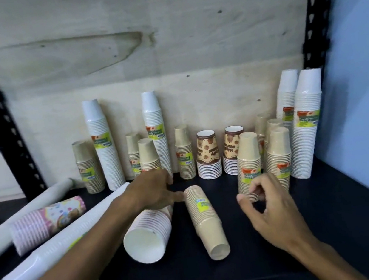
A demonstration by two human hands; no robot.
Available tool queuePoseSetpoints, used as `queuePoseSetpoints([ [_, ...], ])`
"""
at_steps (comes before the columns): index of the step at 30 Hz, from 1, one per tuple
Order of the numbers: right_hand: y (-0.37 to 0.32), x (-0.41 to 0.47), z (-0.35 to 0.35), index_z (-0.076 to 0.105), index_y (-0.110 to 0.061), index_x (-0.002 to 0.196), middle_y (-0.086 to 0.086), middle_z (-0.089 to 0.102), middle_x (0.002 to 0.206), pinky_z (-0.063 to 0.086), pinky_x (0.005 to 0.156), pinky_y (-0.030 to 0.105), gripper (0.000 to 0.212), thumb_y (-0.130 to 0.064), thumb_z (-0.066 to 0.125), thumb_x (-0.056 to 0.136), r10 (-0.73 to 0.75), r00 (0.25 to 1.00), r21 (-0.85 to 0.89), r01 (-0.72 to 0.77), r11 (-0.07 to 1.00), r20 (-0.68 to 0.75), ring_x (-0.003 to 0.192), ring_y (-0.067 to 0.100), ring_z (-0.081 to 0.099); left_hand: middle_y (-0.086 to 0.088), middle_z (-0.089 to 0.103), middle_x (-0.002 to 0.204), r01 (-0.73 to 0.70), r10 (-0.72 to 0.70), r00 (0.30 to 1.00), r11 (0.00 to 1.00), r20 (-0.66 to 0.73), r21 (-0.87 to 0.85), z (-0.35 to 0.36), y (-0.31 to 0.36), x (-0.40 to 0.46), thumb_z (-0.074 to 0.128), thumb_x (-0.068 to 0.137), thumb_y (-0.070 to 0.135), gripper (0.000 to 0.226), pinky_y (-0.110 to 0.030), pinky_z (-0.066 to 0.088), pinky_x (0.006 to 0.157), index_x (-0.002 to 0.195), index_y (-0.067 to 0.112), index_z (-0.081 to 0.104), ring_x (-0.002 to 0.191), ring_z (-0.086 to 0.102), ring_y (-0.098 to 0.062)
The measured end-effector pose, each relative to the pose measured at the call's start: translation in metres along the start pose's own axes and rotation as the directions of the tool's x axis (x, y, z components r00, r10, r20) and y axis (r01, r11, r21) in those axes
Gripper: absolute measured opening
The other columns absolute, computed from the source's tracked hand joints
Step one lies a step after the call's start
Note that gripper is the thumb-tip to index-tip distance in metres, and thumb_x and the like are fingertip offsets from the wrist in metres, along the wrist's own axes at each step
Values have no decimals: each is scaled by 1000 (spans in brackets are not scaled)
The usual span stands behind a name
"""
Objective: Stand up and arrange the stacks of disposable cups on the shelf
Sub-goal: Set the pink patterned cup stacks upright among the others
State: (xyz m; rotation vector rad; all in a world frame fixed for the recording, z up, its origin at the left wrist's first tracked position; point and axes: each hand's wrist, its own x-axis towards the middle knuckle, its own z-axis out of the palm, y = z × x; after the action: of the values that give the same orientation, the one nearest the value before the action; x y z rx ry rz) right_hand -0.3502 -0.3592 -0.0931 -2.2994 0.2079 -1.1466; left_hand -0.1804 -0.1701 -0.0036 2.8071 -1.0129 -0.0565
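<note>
So nearest to me, a tan cup stack (pixel 206 221) lies on its side mid-shelf, label up, base facing me, clearly next to get stood up. The left hand (pixel 155 190) reaches over a white-mouthed stack (pixel 148 235), fingertip touching the tan one's far end, holding nothing. The right hand (pixel 267 206) hovers loosely curled and empty beside it. Further back, upright stacks (pixel 104 145) line the wall on the dark shelf (pixel 358 209).
</note>
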Motion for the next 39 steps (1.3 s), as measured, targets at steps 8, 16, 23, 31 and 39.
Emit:
queuePoseSetpoints([
  [8,-55,4,32,34,-37,114,-9,47,116,45,86,33,60,-80,50,76,290,743,-189,-220,957,603,102,13,56,-4,55,131,186,-208,974,962,93,199,17,-22,-18,63,64,81,93,-38,47,94,131,19,46,118,54,-25],
  [16,-66,27,24,25,-37,124,1,56,116,51,83,37,65,-56,67,79,382,643,-327,-210,921,664,98,22,63,-3,54,133,179,-175,982,981,65,-70,4,-30,-11,75,68,59,85,-34,46,95,136,19,42,117,53,-23],
  [23,-74,97,-6,51,-35,124,-1,51,123,45,83,27,49,-23,71,81,308,745,-435,-27,900,592,104,18,56,-7,46,124,35,-108,980,920,-167,-391,4,-19,8,85,59,48,88,-40,50,98,133,21,45,107,58,-26],
  [31,-83,149,5,66,-37,103,5,47,119,42,75,28,24,-20,66,85,265,722,-538,175,824,640,102,25,59,-3,48,123,-29,-114,937,917,-331,-397,23,-5,29,86,63,44,89,-35,46,95,135,19,41,113,53,-22],
  [39,-73,181,12,50,-28,127,7,51,127,49,84,31,56,-19,77,79,337,678,-609,205,766,653,110,26,59,3,49,130,-123,-98,905,870,-413,-477,41,0,44,88,62,39,90,-27,46,95,136,20,39,116,53,-16],
])
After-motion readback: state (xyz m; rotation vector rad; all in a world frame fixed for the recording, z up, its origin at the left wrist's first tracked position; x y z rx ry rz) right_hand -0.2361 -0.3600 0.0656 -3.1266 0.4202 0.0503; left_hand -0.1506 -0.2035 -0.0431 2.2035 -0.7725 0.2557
